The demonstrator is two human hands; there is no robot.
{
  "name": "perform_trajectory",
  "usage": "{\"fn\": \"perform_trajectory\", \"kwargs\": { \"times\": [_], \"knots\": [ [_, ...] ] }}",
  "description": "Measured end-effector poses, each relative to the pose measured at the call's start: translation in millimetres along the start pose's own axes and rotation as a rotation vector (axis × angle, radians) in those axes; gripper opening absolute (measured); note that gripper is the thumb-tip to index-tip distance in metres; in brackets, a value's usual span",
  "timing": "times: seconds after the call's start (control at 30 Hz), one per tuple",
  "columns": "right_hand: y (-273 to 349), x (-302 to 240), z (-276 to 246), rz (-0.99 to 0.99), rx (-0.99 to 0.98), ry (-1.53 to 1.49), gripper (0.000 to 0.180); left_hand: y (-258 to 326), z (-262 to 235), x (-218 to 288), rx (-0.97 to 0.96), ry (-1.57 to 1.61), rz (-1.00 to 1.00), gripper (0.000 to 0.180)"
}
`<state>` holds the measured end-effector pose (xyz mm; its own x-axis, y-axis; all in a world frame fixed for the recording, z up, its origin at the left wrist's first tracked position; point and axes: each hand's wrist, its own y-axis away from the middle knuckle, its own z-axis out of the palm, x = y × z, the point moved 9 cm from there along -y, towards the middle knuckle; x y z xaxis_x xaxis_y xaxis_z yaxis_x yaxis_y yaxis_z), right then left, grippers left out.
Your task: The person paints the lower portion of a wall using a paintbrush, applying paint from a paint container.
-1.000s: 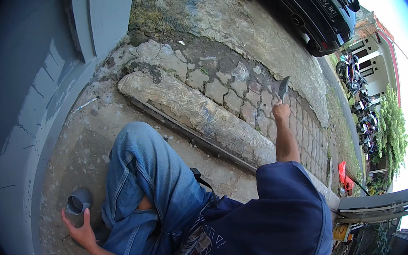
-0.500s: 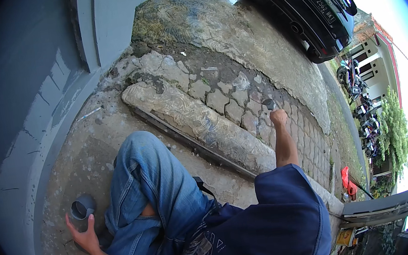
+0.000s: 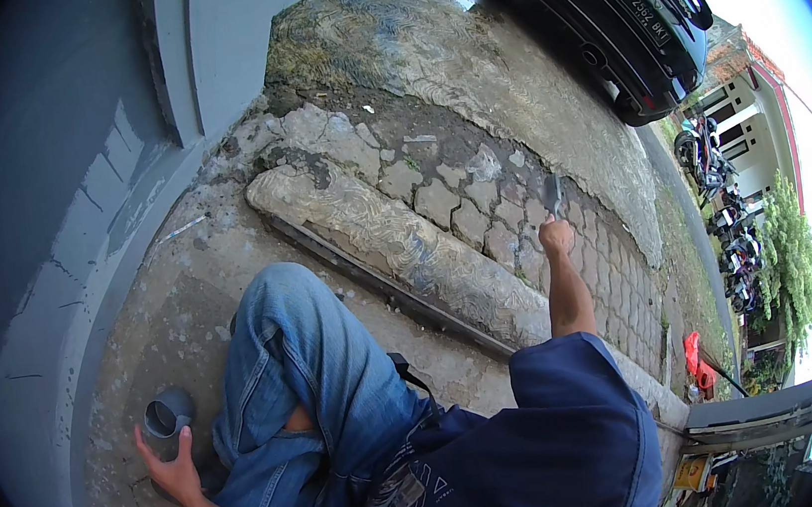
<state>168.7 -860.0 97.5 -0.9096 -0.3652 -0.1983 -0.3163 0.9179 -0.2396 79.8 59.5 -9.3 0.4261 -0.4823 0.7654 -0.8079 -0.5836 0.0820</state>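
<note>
My left hand (image 3: pixel 172 468) is low on the left, beside my bent leg in blue jeans. Its thumb and a finger curve along either side of a grey pipe fitting (image 3: pixel 171 408), whose dark round mouth faces up; the other fingers are hidden. Out over the paving, my right arm is stretched far forward. The right hand (image 3: pixel 555 234) is closed around the handle of a small tool (image 3: pixel 553 193) with a narrow grey end, perhaps a scraper; its exact kind is too small to tell.
A grey-painted wall (image 3: pixel 24 327) rises on the left. A raised concrete strip (image 3: pixel 383 231) crosses in front of my knee, with stone pavers (image 3: pixel 436 202) beyond. Farther off are a dark car (image 3: pixel 615 19), motorbikes (image 3: pixel 706 159), a red bag (image 3: pixel 699 360) and a grey bench-like piece (image 3: pixel 770 412).
The tool in my right hand has turned, so its end points farther away and looks narrower. My left hand and the pipe fitting have hardly moved; the whole view shifted slightly.
</note>
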Motion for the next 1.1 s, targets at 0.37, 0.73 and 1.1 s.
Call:
{"fn": "perform_trajectory", "kwargs": {
  "times": [0.37,0.73,1.1],
  "knots": [
    [-8,4,-7,0.133,0.021,-0.041,0.043,-1,0,5,-0.009,-0.037,-0.010,0.084],
    [-8,-6,-13,0.086,-0.012,-0.006,0.044,1,2,-1,-0.035,-0.048,-0.036,0.083],
    [-10,-77,-22,-0.262,0.089,0.109,0.053,-6,10,7,-0.060,-0.021,-0.027,0.085]
  ]
}}
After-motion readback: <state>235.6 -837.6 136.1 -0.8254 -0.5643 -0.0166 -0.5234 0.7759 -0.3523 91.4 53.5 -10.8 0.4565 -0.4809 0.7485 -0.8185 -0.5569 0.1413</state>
